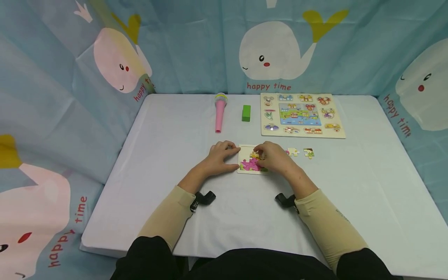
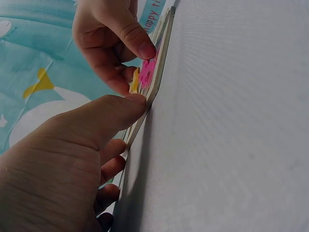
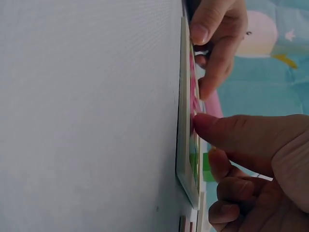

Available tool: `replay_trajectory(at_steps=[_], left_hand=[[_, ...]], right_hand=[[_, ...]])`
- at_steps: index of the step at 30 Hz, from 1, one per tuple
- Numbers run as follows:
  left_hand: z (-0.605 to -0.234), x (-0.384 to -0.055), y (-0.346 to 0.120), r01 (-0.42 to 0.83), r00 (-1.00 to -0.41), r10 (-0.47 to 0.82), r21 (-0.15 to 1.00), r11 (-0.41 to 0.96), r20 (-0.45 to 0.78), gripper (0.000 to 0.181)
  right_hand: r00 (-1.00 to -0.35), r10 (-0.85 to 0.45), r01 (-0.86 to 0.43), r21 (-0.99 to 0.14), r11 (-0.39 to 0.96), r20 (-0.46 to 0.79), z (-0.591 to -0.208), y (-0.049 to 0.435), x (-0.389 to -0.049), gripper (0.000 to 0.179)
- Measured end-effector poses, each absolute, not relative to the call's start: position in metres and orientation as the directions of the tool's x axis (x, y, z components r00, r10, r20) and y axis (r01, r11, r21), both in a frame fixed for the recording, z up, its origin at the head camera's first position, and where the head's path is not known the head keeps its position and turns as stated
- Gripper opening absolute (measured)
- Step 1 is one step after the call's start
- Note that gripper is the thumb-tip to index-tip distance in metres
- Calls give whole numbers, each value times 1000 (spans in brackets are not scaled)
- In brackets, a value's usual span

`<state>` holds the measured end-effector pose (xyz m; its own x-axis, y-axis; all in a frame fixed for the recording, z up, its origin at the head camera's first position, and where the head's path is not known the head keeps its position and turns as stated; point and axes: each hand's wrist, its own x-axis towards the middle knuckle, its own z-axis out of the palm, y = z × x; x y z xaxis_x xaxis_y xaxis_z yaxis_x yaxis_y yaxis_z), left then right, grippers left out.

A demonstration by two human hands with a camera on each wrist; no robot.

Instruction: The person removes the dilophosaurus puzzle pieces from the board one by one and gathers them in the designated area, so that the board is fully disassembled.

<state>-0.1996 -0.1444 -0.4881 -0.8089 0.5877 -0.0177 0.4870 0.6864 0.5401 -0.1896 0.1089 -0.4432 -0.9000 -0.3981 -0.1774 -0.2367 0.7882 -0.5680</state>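
A small jigsaw board (image 1: 246, 149) with a pale frame lies on the table, partly filled with pink, yellow and green pieces. At its left edge, my left hand (image 1: 221, 158) steadies the frame with thumb and fingers spread. My right hand (image 1: 274, 157) reaches over the board's right side. Between its thumb and index finger is a yellow puzzle piece (image 2: 135, 81), which it seems to pinch, while the thumb touches the pink pieces (image 2: 146, 75). The right hand covers part of the board. Two loose puzzle pieces, one pale (image 1: 293, 152) and one green-brown (image 1: 309, 153), lie to its right.
Behind the board are a pink toy microphone (image 1: 219, 114) and a green block (image 1: 246, 113). A larger wooden picture puzzle (image 1: 302, 133) lies at the back right. The white-covered table (image 1: 367, 186) meets a blue whale-print curtain (image 1: 196, 46) at its back.
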Motion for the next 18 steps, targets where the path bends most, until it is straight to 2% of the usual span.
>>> replay_trajectory(at_steps=[11,18], left_hand=[[-491,-200,-145,494,-808,590,537,684,-9,69],[-492,-201,-145,503,-805,593,537,678,6,67]], right_hand=[[-907,-375,-181,-631,754,-189,-429,129,-186,47],[-912,-394,-240,-625,743,-118,-416,148,-180,46]])
